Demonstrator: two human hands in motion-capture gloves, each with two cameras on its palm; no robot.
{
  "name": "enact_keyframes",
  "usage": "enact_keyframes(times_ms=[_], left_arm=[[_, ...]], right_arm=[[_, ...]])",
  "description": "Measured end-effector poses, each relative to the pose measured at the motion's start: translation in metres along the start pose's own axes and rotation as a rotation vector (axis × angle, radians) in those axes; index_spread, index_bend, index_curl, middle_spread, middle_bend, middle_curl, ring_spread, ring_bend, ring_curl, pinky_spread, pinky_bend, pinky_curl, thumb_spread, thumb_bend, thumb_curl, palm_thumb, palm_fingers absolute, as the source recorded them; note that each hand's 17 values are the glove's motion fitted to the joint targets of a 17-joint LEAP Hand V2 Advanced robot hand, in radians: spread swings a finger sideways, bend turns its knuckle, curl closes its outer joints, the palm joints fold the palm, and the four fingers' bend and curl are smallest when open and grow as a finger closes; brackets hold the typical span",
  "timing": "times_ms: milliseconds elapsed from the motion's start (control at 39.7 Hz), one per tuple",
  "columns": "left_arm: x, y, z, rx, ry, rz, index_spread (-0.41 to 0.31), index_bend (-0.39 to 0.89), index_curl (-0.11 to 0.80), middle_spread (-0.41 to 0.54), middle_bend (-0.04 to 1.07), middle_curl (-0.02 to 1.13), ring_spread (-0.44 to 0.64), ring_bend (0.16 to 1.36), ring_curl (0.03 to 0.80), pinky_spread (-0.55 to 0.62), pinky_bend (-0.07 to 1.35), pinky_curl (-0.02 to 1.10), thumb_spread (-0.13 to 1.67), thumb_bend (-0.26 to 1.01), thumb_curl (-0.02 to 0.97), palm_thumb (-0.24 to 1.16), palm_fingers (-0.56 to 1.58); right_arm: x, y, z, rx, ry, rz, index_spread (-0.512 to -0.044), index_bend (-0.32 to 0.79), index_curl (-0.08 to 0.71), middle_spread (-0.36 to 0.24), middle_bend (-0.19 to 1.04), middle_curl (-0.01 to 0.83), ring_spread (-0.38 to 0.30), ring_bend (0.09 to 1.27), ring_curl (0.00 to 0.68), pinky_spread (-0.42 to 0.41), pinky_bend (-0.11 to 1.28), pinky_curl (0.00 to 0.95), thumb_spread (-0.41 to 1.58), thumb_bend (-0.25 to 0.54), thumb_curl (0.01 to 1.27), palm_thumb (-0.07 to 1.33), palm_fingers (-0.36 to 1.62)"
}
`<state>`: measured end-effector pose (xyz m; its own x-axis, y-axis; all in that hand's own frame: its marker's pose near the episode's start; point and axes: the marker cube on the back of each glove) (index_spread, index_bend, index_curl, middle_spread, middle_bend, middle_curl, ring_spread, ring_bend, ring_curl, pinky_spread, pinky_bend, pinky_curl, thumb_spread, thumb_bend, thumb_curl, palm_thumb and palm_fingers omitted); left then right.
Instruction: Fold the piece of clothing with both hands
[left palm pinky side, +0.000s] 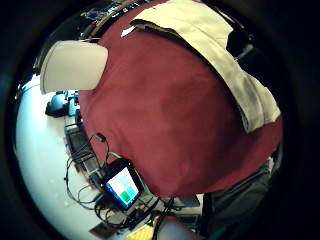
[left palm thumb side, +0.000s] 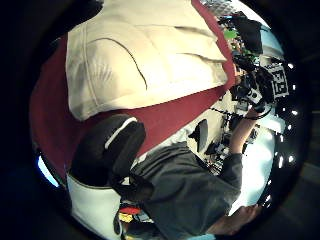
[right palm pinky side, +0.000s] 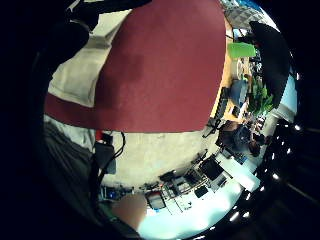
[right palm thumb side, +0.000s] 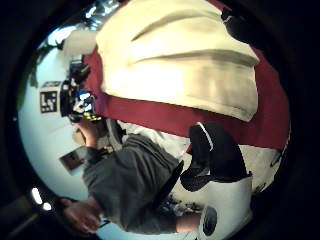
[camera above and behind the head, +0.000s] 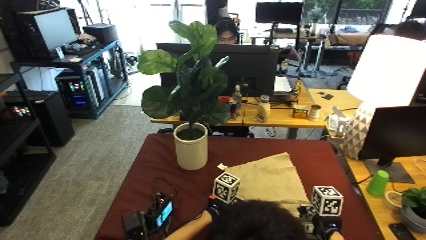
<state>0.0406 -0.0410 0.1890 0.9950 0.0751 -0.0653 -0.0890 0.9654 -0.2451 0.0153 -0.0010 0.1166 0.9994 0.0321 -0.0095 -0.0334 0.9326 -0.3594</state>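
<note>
Ok: beige garment (camera above and behind the head: 269, 181) lies flat on the maroon worktop (camera above and behind the head: 160, 170), right of the potted plant (camera above and behind the head: 191, 107). Can't tell either hand's grip. Square the edges before you crease.

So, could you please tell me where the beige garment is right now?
In the outside view, the beige garment lies flat on the dark red tabletop, right of the white plant pot, just ahead of the person's hands.
</note>
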Motion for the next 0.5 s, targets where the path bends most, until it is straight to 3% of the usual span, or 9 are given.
enact_keyframes(times_ms=[176,328,428,504], left_arm=[[0.000,-0.021,0.035,-0.042,-0.048,0.007,-0.105,0.09,0.254,-0.023,0.15,0.25,-0.08,0.62,0.381,-0.05,0.53,0.40,1.04,-0.03,0.204,0.17,0.41],[-0.008,-0.048,0.058,0.025,-0.076,-0.005,-0.109,0.14,0.260,-0.022,0.15,0.26,-0.07,0.62,0.374,-0.05,0.52,0.40,1.00,-0.02,0.225,0.19,0.41],[-0.004,-0.044,0.050,0.125,-0.090,-0.012,-0.144,0.21,0.296,-0.081,0.21,0.28,-0.09,0.58,0.358,-0.07,0.47,0.38,1.01,0.00,0.238,0.24,0.57],[0.001,-0.032,0.042,0.168,-0.107,-0.009,-0.166,0.19,0.310,-0.127,0.24,0.30,-0.13,0.54,0.336,-0.11,0.44,0.36,1.03,0.01,0.250,0.29,0.70]], right_arm=[[0.006,-0.005,0.029,-0.052,0.033,0.031,-0.282,0.12,0.269,-0.066,0.18,0.343,-0.037,0.39,0.356,0.110,0.34,0.350,1.13,0.102,0.28,0.77,0.59],[0.006,-0.012,0.047,-0.060,0.102,0.056,-0.282,0.12,0.263,-0.069,0.19,0.356,-0.048,0.39,0.359,0.103,0.35,0.352,1.10,0.087,0.31,0.82,0.61],[0.005,-0.019,0.049,0.003,0.113,0.058,-0.277,0.12,0.261,-0.087,0.21,0.369,-0.062,0.41,0.363,0.081,0.35,0.349,1.08,0.083,0.33,0.86,0.68],[0.005,-0.020,0.047,0.056,0.132,0.065,-0.284,0.12,0.263,-0.104,0.23,0.380,-0.085,0.42,0.365,0.053,0.34,0.348,1.07,0.080,0.34,0.89,0.73]])
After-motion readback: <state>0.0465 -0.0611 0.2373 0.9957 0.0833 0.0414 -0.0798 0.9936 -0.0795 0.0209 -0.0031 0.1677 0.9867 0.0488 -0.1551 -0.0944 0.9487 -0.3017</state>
